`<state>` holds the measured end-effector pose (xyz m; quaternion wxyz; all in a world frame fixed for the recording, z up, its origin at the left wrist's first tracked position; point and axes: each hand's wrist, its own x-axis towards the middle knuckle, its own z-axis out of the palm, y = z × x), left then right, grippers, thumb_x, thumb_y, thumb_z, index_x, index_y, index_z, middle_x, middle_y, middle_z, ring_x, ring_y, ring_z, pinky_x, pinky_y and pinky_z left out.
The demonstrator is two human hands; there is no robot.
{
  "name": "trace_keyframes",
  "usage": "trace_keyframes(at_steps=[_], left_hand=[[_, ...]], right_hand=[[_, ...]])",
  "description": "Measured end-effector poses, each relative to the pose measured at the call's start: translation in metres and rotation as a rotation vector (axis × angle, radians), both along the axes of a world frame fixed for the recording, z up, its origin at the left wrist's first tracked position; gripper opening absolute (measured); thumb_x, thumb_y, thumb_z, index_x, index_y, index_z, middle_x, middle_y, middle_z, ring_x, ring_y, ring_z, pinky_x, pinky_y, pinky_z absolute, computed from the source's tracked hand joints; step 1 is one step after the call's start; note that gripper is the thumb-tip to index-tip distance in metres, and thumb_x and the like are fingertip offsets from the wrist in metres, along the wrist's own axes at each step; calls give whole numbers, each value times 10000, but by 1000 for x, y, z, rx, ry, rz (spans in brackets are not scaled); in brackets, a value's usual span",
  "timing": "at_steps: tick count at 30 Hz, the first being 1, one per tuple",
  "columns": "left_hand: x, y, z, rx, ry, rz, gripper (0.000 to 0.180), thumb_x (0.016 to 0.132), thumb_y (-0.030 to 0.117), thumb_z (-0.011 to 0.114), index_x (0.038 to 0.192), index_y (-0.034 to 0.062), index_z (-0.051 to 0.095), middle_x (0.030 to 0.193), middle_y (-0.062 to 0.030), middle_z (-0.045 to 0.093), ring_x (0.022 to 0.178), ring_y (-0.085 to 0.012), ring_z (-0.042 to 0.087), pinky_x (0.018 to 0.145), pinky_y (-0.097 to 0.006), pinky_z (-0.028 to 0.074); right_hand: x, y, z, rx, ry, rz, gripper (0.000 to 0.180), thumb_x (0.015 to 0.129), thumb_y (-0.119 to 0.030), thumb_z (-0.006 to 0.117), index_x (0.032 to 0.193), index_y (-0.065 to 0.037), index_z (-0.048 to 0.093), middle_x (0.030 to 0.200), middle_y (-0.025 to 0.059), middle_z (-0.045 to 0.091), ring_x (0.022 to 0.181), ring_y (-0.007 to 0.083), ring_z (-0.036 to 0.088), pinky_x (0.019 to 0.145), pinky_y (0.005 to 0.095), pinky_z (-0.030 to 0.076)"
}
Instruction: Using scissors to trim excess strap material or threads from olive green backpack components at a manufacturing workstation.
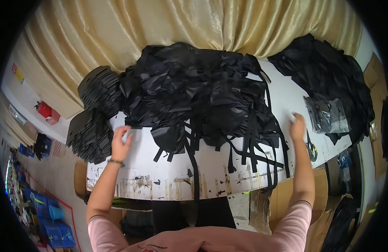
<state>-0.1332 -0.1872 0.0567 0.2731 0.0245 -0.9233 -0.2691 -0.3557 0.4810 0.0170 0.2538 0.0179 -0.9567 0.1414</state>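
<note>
My left hand [121, 143] hovers over the white table [137, 161], its fingers loosely bent and apart. A whitish patch shows at one fingertip, and I see nothing held. Beside it stand two stacks of flat black pieces [90, 133]. My right hand [297, 127] is over the table's right part, half open, also with a white patch at a fingertip. Between my hands lies a wide heap of black fabric pieces [173, 90], with black straps [195, 168] hanging toward the near edge. Scissors [312, 150] lie just right of my right forearm.
A clear plastic bag with dark contents [328, 115] rests against another black fabric pile [324, 69] at the right. Gold curtains [194, 25] close off the far side. Cardboard boxes [286, 201] stand below the near right edge. Blue crates [55, 231] are on the floor at the left.
</note>
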Motion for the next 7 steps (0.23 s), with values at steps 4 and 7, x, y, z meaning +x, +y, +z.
trace_keyframes(at_steps=[4, 7], left_hand=[[-115, -3, -3, -204, -72, 10, 564, 766, 236, 731, 1259, 87, 500, 1348, -193, 440, 1243, -377, 427, 1042, -390, 349], [-179, 4, -10, -176, -506, 240, 880, 757, 486, 722, 1450, 157, 291, 1533, -170, 218, 1429, -356, 168, 1091, -624, 195]], right_hand=[[-25, -164, 19, -212, 78, 481, 472, 720, -133, 756, 1149, -48, 580, 1160, 175, 587, 1098, 353, 543, 947, 406, 437], [-31, -243, 20, -149, -22, 505, 644, 742, -315, 759, 1295, -115, 496, 1370, 189, 460, 1259, 357, 441, 1059, 451, 349]])
